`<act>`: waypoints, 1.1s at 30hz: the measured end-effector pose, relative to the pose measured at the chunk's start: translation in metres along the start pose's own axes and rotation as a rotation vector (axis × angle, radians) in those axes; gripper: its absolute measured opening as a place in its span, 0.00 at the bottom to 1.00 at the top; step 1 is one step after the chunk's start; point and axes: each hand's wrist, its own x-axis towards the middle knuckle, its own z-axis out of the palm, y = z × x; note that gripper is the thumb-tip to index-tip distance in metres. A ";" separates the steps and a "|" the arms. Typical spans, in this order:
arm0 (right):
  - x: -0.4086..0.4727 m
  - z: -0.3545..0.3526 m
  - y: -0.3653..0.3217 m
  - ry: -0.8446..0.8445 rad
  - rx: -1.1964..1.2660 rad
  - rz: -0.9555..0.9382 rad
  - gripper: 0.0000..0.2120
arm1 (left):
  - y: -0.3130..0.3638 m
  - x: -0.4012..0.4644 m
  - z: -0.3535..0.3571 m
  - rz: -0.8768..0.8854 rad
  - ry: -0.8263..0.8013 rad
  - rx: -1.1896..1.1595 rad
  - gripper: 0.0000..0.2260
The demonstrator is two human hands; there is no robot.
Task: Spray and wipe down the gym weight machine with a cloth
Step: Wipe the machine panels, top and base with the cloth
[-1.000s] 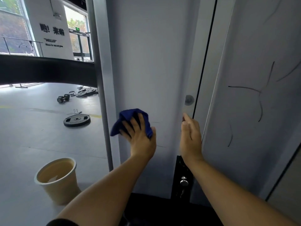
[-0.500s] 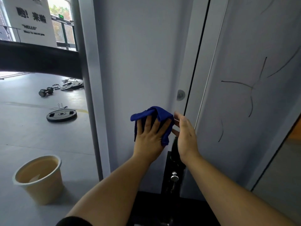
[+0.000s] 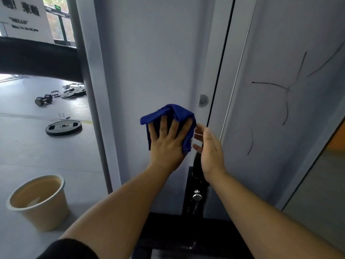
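Note:
A crumpled blue cloth (image 3: 174, 114) lies flat against the pale grey panel of the weight machine (image 3: 153, 58). My left hand (image 3: 168, 144) presses it there with straight, spread fingers. My right hand (image 3: 210, 148) is just to the right of the cloth, fingers straight and relaxed, holding nothing, beside the panel's right edge and the black gap. A round grey bolt cap (image 3: 203, 100) sits on the panel above the cloth. No spray bottle is in view.
A beige bucket (image 3: 39, 201) with some liquid stands on the floor at lower left. A black weight plate (image 3: 63, 127), a dumbbell (image 3: 43, 100) and more plates (image 3: 73, 92) lie further back. A scuffed grey wall (image 3: 291, 101) is at right. A chrome pin (image 3: 197, 197) sits below.
My left hand slid the cloth rightward across the panel, from near its left edge to beside my right hand. The view shifted slightly.

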 end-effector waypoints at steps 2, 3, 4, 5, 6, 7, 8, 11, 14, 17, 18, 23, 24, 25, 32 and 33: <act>-0.001 0.000 0.005 -0.012 -0.006 -0.011 0.20 | 0.009 -0.012 0.012 -0.021 -0.005 -0.004 0.38; -0.002 0.000 0.008 -0.020 -0.012 -0.015 0.20 | 0.013 -0.020 0.018 -0.031 -0.020 -0.005 0.39; -0.003 -0.001 0.010 -0.024 -0.020 -0.019 0.19 | 0.016 -0.029 0.025 -0.038 -0.042 -0.009 0.40; -0.004 -0.001 0.012 -0.024 -0.029 -0.026 0.19 | 0.019 -0.038 0.031 -0.043 -0.063 -0.017 0.39; -0.005 -0.002 0.014 -0.022 -0.040 -0.038 0.18 | 0.022 -0.046 0.037 -0.045 -0.084 -0.024 0.38; -0.005 -0.003 0.015 -0.019 -0.051 -0.051 0.19 | 0.023 -0.052 0.043 -0.045 -0.103 -0.033 0.36; -0.005 -0.004 0.017 -0.016 -0.061 -0.063 0.20 | 0.023 -0.058 0.048 -0.046 -0.117 -0.040 0.35; -0.007 -0.004 0.026 -0.018 -0.070 -0.068 0.19 | 0.021 -0.070 0.054 -0.046 -0.131 -0.029 0.35; -0.014 -0.001 0.037 -0.009 -0.060 -0.061 0.19 | 0.012 -0.078 0.055 -0.003 -0.126 0.006 0.37; -0.021 0.003 0.044 0.007 -0.050 -0.052 0.22 | 0.005 -0.080 0.051 0.027 -0.112 0.013 0.37; -0.023 0.004 0.046 0.014 -0.043 -0.052 0.22 | 0.006 -0.080 0.049 0.028 -0.112 0.015 0.37; -0.034 0.015 0.056 0.093 -0.047 -0.096 0.19 | -0.012 -0.081 0.041 0.080 -0.129 0.073 0.36; -0.035 0.018 0.059 0.103 -0.047 -0.107 0.19 | -0.025 -0.083 0.040 0.089 -0.121 0.087 0.35; -0.037 0.021 0.062 0.112 -0.045 -0.118 0.19 | -0.040 -0.087 0.040 0.083 -0.114 0.102 0.35; -0.043 0.036 0.071 0.204 0.070 -0.133 0.22 | -0.126 -0.111 0.012 -0.083 -0.157 0.209 0.32; -0.043 0.034 0.071 0.211 0.087 -0.120 0.22 | -0.132 -0.112 0.009 -0.097 -0.160 0.204 0.31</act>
